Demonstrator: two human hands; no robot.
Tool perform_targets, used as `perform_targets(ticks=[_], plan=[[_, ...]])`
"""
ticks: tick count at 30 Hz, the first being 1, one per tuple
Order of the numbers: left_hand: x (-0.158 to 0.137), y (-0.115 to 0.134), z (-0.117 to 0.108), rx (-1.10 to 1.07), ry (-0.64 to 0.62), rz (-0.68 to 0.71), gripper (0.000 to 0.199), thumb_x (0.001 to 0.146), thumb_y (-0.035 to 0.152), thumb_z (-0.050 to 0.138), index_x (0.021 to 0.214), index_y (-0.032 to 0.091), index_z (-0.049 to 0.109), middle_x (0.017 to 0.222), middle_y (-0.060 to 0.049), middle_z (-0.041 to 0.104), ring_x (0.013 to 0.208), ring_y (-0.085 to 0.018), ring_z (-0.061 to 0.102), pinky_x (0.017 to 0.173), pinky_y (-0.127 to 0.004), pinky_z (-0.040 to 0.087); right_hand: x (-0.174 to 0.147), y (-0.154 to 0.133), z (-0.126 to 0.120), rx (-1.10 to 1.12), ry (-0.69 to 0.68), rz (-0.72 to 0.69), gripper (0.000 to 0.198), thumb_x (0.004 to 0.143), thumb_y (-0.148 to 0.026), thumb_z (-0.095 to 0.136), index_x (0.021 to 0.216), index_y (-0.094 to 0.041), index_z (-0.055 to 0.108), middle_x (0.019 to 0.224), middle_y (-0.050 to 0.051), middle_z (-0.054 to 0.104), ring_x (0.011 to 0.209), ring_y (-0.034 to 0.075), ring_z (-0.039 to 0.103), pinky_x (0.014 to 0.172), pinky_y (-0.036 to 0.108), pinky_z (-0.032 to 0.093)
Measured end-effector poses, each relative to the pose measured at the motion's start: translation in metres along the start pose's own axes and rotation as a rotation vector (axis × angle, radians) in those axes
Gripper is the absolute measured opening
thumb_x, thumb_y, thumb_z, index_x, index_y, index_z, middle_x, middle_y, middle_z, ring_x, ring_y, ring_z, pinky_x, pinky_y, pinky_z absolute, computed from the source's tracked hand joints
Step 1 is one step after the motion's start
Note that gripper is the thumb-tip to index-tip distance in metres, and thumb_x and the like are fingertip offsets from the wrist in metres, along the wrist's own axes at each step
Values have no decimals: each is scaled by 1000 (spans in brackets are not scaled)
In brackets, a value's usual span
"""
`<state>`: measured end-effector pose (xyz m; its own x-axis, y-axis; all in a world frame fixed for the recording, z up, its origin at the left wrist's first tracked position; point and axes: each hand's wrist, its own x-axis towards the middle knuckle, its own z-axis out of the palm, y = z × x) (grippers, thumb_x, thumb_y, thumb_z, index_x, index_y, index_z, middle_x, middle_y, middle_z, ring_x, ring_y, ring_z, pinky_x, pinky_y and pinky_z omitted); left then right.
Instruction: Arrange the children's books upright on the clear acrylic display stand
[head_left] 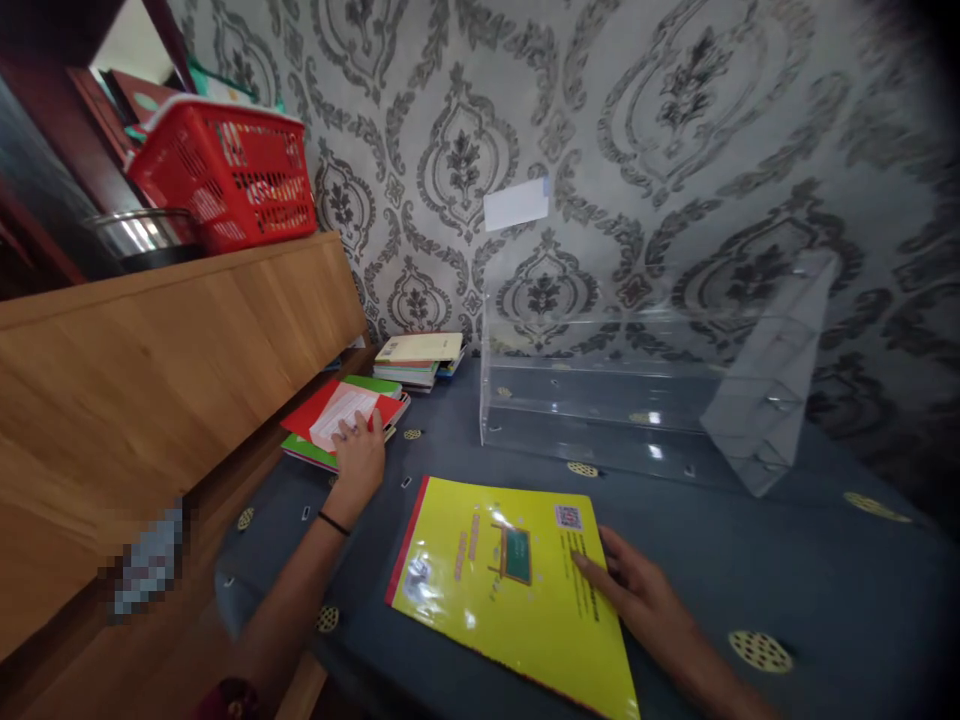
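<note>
So the right hand (630, 580) had a glossy yellow rectangular booklet (480, 590) pinched by one edge; the left hand (361, 458) rested, fingers loosely spread, on a red-and-green book pile (309, 414).

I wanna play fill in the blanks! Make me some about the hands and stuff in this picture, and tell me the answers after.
1. The right hand grips a book coloured mostly ____.
2. The band below the left hand is coloured ____.
3. The basket on the cabinet is coloured ____.
4. The stack by the wall is nearer the ____ hand.

Missing words: yellow; black; red; left.
</note>
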<state>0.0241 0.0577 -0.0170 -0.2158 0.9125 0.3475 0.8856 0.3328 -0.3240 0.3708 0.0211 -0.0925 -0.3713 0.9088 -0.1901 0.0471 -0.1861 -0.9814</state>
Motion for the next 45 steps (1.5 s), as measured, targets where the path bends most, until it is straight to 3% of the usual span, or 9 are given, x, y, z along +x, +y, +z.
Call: perform_targets(ticks=[3, 5, 8, 12, 20, 26, 32, 35, 45], plan=[[-8, 19, -11, -100, 67, 93, 46, 102, 28, 36, 142, 9, 51, 147, -25, 51, 138, -41, 46, 106, -63, 41, 2, -3, -3, 27, 34, -1, 70, 68, -68, 74, 120, -22, 60, 88, 10, 77, 67, 29, 75, 57, 40, 62], [-26, 43, -18, -244, 75, 280, 44, 103, 27, 36, 142, 13, 51, 149, -19, 51, 143, -32, 43, 116, -56, 35, 3, -3, -4, 23, 54, -12, 72, 67, -67, 75, 120, -22, 58, 90, 10, 77, 65, 27, 74, 57, 38, 61], [-65, 91, -26, -525, -65, 609, 43, 105, 28, 33, 144, 16, 46, 151, -14, 51, 143, -21, 45, 117, -42, 39, 3, 1, -5, -15, 85, -45, 69, 70, -66, 73, 121, -21, 57, 90, 8, 77, 65, 24, 72, 57, 36, 59], [-103, 137, -26, -675, -196, 819, 55, 104, 44, 37, 150, 13, 37, 159, -17, 40, 150, -24, 32, 121, -48, 32, 0, 6, -8, -147, 170, -116, 63, 76, -63, 68, 119, -19, 60, 80, 6, 75, 58, 22, 67, 50, 32, 53], [-54, 108, 14, -662, -210, 659, 49, 104, 35, 36, 149, 16, 42, 158, -13, 42, 149, -23, 34, 122, -50, 30, -3, 8, -19, -351, 178, -177, 59, 87, -60, 51, 129, -19, 57, 82, 6, 75, 63, 26, 69, 52, 36, 55], [-35, 102, 33, -667, -144, 617, 46, 103, 30, 37, 145, 14, 48, 156, -12, 46, 148, -22, 38, 120, -49, 34, 2, 18, -26, -903, 496, -501, 46, 94, -39, 41, 131, -19, 59, 120, 16, 68, 115, 33, 64, 94, 49, 56], [-36, 104, 48, -746, -53, 609, 44, 101, 24, 36, 142, 15, 51, 151, -12, 52, 144, -21, 43, 119, -49, 37, 23, 17, 37, -1156, -49, -541, 54, 94, -25, 48, 146, -16, 52, 152, 14, 50, 141, 29, 47, 117, 47, 40], [-36, 102, 51, -769, -27, 620, 44, 101, 21, 35, 141, 15, 51, 150, -13, 53, 143, -20, 46, 118, -48, 39, 40, 16, 51, -1204, -107, -517, 56, 98, -32, 48, 150, -11, 47, 156, 16, 42, 146, 30, 39, 120, 49, 36], [-37, 100, 47, -789, -70, 600, 43, 101, 22, 36, 140, 14, 53, 150, -11, 53, 143, -21, 45, 120, -48, 37, 57, 40, -14, -1269, 239, -551, 58, 100, -54, 42, 145, -19, 55, 149, 13, 53, 140, 30, 48, 118, 50, 38]])
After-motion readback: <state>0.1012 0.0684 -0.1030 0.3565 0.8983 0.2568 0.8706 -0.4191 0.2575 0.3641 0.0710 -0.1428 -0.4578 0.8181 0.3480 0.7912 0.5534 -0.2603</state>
